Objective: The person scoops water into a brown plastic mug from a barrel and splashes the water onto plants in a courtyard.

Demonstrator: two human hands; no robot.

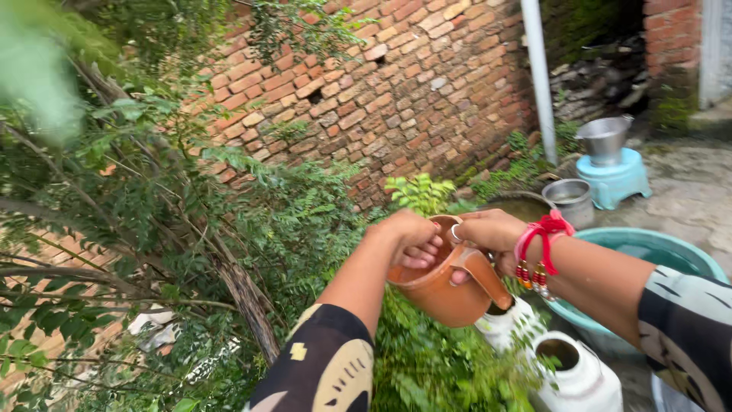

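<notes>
— Gripping what, the right hand (492,233)?
— Its fingers wrap the handle of a brown plastic jug (446,286), held tilted above the leafy bushes (427,358), wrist bent — red bangles on it.
— And the left hand (408,236)?
— Curled downward, fingers dipped inside the jug's mouth — whether they hold anything, I cannot tell.

The jug (446,286) is plain terracotta orange. The sleeves (324,366) are black with cream and mustard shapes. On the right wrist sit red thread (543,233) and red-and-gold bangles (532,275). Near right, two pots (583,378) are white and the tub (648,248) is teal. Far right, a steel-grey bowl (604,137) rests on a light blue stool (614,179). The wall (396,84) is red-brown brick, patched grey; the leaves (152,191) are green.
</notes>
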